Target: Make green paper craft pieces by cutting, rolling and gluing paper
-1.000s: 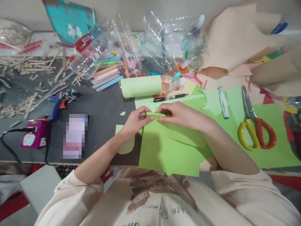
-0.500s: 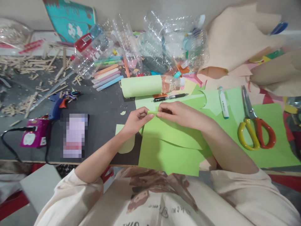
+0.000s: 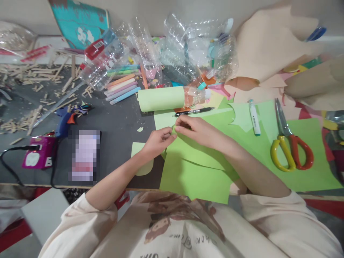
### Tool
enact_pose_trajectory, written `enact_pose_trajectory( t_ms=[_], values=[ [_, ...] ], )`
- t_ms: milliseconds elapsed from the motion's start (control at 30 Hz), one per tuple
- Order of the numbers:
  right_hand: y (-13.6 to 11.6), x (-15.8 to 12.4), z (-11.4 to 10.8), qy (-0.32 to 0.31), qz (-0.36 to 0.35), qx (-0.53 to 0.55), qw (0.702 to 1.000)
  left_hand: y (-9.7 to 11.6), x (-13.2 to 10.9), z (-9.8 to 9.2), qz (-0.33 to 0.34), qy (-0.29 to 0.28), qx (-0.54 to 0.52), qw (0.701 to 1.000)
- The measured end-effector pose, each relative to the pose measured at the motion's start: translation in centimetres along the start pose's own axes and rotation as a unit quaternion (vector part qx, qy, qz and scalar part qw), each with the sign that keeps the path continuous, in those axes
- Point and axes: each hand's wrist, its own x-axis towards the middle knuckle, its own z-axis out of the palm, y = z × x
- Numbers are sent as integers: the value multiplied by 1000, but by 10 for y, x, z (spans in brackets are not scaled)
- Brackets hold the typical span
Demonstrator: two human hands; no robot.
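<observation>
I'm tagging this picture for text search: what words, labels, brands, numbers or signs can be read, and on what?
No text reads with certainty.
T-shirt: lettering too blurred.
Marker: print too small.
Magenta box: white apple-shaped emblem; nearby character unclear.
Red label: barcode-like patch, too blurred.
Smartphone: screen pixelated, unreadable.

Green paper (image 3: pixel 197 152) in both hands (image 3: pixel 158 141) (image 3: pixel 195 131)

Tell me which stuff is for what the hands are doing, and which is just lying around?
Probably for the job:
green sheet, pinched by the left hand and right hand
scissors, perhaps, though untouched

Probably just lying about:
phone
wooden sticks
beige paper
</observation>
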Motion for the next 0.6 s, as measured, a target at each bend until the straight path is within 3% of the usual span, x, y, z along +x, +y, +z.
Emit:
enact_pose_trajectory(
  t_ms=[600],
  values=[
    [4, 4, 0, -6, -2, 77, 997, 4, -1, -1, 0, -9, -28, 1000]
  ],
)
